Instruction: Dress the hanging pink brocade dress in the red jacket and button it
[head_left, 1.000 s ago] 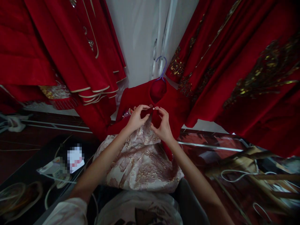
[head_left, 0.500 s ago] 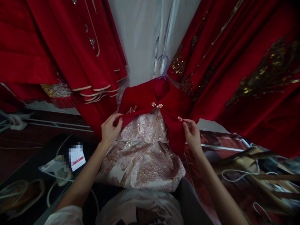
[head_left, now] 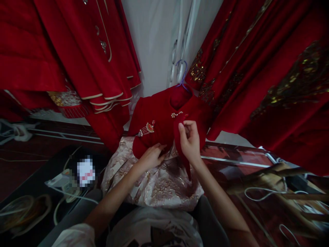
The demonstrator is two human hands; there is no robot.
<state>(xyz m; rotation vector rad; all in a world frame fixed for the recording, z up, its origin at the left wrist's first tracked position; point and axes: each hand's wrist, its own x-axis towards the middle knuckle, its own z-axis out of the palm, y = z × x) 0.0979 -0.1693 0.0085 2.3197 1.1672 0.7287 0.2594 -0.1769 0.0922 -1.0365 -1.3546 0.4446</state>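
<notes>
A red jacket (head_left: pixel 160 109) hangs from a purple hanger (head_left: pixel 183 70) over a shiny pale pink brocade skirt (head_left: pixel 144 180). Its front carries a beaded flower clasp (head_left: pixel 177 114) near the neck and a fan-shaped tassel brooch (head_left: pixel 147 128) on the left side. My left hand (head_left: pixel 153 156) is closed at the jacket's lower front edge, fingertips partly hidden in the cloth. With thumb and fingers pinched, my right hand (head_left: pixel 190 139) holds up the right front edge below the clasp, and the cloth folds over toward the middle.
Red garments with gold sequins (head_left: pixel 282 79) hang at the right, more red garments (head_left: pixel 84 65) at the left. White cabinet doors (head_left: pixel 154 41) stand behind. A dark surface at the left bears a blurred-out card (head_left: pixel 86 173) and cables. Wooden slats (head_left: pixel 295 197) and a white cord lie at the right.
Both hands have moved inward from the jacket's spread side edges. My left hand is now at the middle of the lower edge. My right hand has lifted the right front edge toward the clasp.
</notes>
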